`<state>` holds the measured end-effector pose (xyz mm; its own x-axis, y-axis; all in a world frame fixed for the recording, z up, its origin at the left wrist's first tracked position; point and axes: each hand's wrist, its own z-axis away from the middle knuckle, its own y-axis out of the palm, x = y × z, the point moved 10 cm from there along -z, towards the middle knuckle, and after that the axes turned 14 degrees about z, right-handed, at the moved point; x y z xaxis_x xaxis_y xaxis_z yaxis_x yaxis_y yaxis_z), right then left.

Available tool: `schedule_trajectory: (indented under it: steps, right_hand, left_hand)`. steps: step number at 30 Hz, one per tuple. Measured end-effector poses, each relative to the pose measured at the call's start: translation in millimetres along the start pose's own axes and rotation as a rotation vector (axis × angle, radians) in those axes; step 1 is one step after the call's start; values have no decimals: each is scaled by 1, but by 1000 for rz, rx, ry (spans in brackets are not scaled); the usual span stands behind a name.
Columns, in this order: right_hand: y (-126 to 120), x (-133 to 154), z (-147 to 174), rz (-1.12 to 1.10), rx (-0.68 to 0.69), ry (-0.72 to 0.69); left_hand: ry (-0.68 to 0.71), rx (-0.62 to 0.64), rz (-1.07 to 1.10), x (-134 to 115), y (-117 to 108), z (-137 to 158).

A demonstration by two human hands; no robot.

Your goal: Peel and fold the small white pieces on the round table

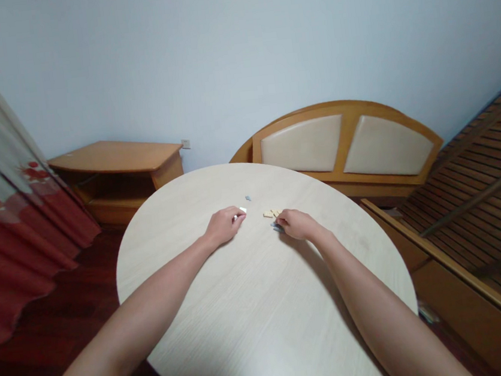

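Observation:
Over the round pale table (255,308), my left hand (225,226) pinches a small flat white piece (243,210) between thumb and fingers. My right hand (298,223) is closed, fingertips down by some small grey pieces (277,228). Whether it grips one of them is hidden by the fingers. Just beyond those fingertips lie several small tan pieces (268,214), partly covered by the hand. A single small grey piece (248,198) rests farther back, past the left hand. All the pieces are too small to name more exactly.
Behind the table stand a low wooden cabinet (124,154) at left and a wooden headboard (336,112) with cream panels. A slatted bed frame (483,204) lies to the right. Red and cream curtains (16,196) hang at the left edge.

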<state>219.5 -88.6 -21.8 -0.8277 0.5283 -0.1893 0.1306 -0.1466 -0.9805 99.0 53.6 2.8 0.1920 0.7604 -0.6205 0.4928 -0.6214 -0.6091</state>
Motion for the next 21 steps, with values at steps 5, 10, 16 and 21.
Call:
schedule_trajectory:
  steps: [5, 10, 16, 21]
  right_hand:
    - [0, 7, -2, -67, -17, -84]
    - [-2, 14, 3, -98, 28, -120]
    - [-20, 4, -1, -3, -89, 15]
    - [-33, -2, -44, -1, -194, 138]
  left_hand:
    - [10, 4, 1, 0, 0, 0]
    - [8, 2, -4, 1, 0, 0]
    - [-2, -31, -25, 4, -12, -3]
    - [-54, -97, -63, 18, -31, -5]
